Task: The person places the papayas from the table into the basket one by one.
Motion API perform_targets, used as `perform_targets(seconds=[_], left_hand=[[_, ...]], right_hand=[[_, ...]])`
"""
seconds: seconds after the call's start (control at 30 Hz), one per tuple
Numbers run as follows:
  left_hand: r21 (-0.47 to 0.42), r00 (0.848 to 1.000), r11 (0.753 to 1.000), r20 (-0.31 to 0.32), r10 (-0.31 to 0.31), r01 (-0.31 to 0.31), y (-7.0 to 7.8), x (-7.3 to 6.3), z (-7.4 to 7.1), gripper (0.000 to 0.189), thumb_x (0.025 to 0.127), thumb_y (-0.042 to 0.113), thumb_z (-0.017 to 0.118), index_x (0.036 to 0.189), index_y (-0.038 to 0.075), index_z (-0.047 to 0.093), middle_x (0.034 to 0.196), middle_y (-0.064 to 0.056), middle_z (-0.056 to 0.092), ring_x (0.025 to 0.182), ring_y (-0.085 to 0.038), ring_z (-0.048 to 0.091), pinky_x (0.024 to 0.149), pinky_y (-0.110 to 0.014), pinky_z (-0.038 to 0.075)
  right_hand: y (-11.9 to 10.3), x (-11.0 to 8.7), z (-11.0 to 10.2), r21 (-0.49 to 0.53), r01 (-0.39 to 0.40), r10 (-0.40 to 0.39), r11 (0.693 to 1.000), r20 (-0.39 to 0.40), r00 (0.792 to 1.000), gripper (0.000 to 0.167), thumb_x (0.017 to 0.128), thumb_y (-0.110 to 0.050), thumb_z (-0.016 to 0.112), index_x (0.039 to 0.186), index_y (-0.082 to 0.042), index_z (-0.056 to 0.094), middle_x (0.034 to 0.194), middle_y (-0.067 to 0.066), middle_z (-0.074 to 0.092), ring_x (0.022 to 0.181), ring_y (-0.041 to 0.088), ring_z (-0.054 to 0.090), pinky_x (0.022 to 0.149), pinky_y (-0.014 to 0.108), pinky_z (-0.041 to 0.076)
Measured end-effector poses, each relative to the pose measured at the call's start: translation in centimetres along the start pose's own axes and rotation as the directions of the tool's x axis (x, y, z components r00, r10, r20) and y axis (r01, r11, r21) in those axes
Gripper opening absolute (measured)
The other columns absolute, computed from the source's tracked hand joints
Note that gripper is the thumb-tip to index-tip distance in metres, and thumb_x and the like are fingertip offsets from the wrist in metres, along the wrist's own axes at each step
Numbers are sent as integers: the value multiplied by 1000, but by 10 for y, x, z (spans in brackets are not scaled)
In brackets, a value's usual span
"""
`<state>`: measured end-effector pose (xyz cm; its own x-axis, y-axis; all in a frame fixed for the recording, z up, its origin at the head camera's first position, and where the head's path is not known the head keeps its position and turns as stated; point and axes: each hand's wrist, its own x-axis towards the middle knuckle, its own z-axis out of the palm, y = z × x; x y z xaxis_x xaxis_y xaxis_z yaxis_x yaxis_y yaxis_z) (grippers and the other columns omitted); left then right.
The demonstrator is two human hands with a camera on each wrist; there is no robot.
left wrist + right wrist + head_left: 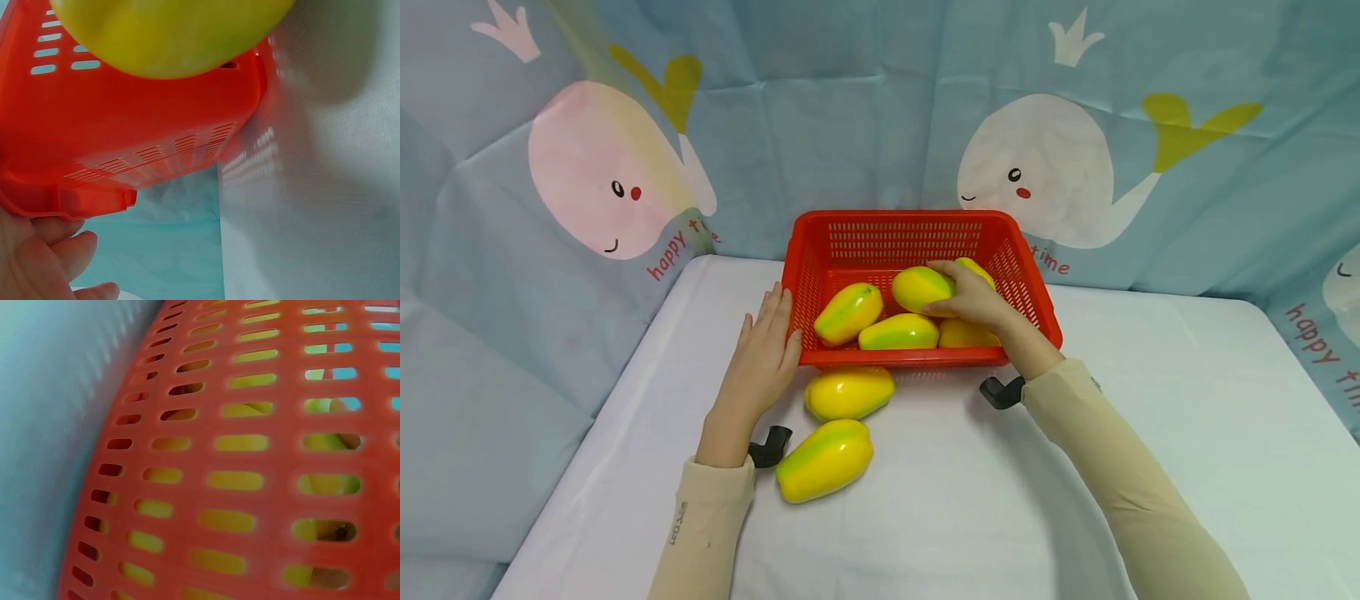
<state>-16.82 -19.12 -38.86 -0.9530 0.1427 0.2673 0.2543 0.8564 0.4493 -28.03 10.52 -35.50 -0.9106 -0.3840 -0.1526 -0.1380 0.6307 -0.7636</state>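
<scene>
Basket [910, 358], 1; fruits [824, 462], 7 visible (5 inside, 2 outside); hands [758, 357], 2; sleeves [1131, 483], 2; black mounts [1002, 392], 2; printed whales [598, 179], 3; crowns [512, 33], 2; table [955, 508], 1.

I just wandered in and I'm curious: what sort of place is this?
Probably a small staged tabletop set, though I can't be sure: whale-print cloth hangs behind and beside a white-covered table, where a red basket holds yellow-green fruit.

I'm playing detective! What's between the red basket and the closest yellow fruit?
Another yellow fruit lies there on the white table, seen in the head view.
</scene>
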Motion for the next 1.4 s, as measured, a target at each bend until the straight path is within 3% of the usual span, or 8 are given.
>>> perform_targets(seconds=[0.27,0.53,0.97,1.4], left_hand=[[2,1000,1000,-6,4,-4,0,1,1,59,98,21,42,148,-3,21,155,-17,16,142,-31,14,111,-57,9],[-4,1000,1000,-9,-2,2,0,0,0,60,97,20,44,148,-3,22,155,-17,16,142,-32,14,111,-58,10],[-1,1000,1000,2,-6,6,0,1,0,60,98,21,42,148,-3,20,155,-17,15,142,-32,13,111,-57,8],[-6,1000,1000,10,-11,11,0,1,-1,60,98,20,42,148,-3,20,155,-18,16,142,-33,14,111,-57,9]], right_hand=[[1,1,-1,-23,-1,0,1000,-46,999,65,80,-19,75,138,-10,48,130,11,45,112,29,43,98,44,39],[0,1,-2,-23,-15,14,1000,-42,999,57,81,-16,73,133,-6,52,124,12,51,110,29,46,99,42,39],[4,1,-4,70,-37,46,997,-127,991,48,83,-7,70,129,-6,56,126,13,56,113,28,51,97,40,44],[3,-1,-4,6,-26,26,1000,-97,995,50,85,-12,68,132,-4,53,126,14,56,114,29,51,97,40,44]])
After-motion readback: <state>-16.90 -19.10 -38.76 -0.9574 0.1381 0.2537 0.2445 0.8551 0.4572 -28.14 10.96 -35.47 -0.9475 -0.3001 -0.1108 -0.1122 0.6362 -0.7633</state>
